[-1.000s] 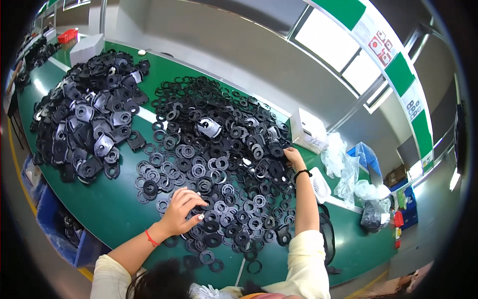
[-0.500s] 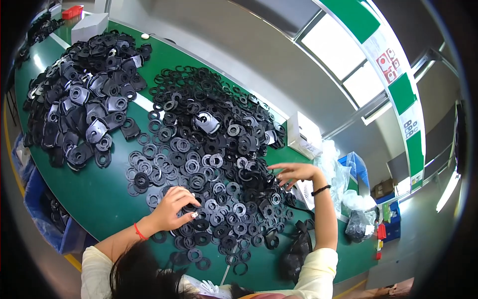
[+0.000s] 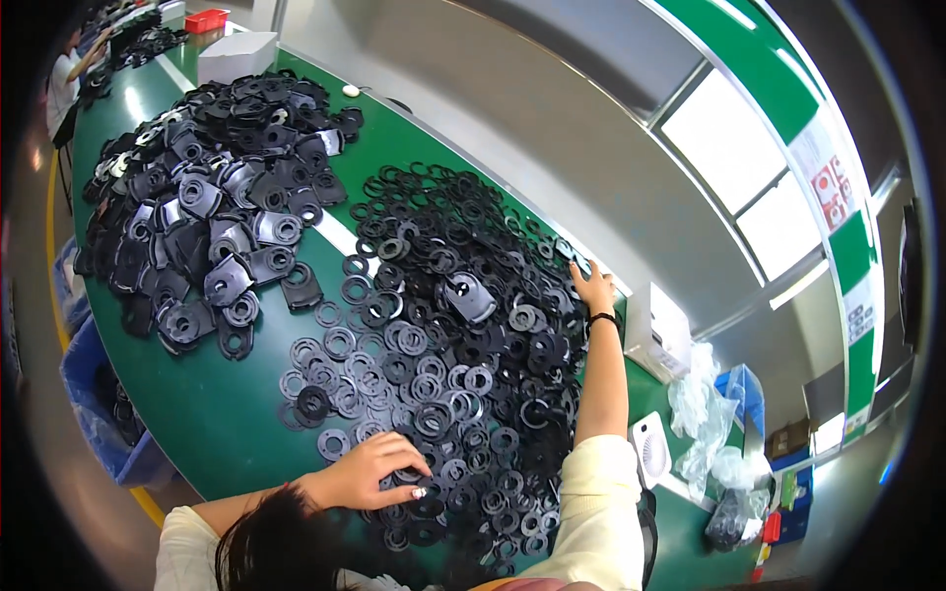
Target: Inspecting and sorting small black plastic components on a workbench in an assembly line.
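We see a heap of black housing plates (image 3: 212,212) beside the spread of black rubber rings (image 3: 448,345) on the green table (image 3: 212,414). Our left hand (image 3: 370,471) pinches rings at the near edge; our right hand (image 3: 594,288) rests open, fingers spread, on the far edge.

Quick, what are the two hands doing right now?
Left hand: fingers curled down on the black rings; a firm grip cannot be told.
Right hand: open, resting on the pile's far edge.

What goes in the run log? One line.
left hand: on black rings, near edge | right hand: reaching across the pile's far side
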Motion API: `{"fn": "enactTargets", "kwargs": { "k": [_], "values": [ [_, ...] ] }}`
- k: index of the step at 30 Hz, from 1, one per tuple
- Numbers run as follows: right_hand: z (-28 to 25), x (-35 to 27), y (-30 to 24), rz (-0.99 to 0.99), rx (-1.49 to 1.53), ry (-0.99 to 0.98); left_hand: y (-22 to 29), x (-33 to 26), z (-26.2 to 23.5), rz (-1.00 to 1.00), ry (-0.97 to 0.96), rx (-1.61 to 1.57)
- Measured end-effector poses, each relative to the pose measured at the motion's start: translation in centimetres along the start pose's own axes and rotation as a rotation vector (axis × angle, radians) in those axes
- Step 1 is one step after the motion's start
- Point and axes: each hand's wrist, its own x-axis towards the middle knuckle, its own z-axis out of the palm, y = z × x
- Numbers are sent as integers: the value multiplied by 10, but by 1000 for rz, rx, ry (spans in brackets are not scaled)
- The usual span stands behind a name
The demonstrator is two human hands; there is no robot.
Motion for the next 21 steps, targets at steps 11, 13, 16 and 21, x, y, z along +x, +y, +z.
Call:
{"fn": "enactTargets", "kwargs": {
  "k": [11,13,16,21],
  "values": [
    [29,29,-27,-104,-39,-121,-1,-5,3,-81,54,-175],
    [33,32,-24,-99,-24,-167,6,-2,5,-30,-11,-16],
    [34,33,-19,-119,-25,-250,4,-3,9,5,-76,7],
    [23,31,-12,-285,6,-246,2,0,7,18,-44,-27]
  ]
}}
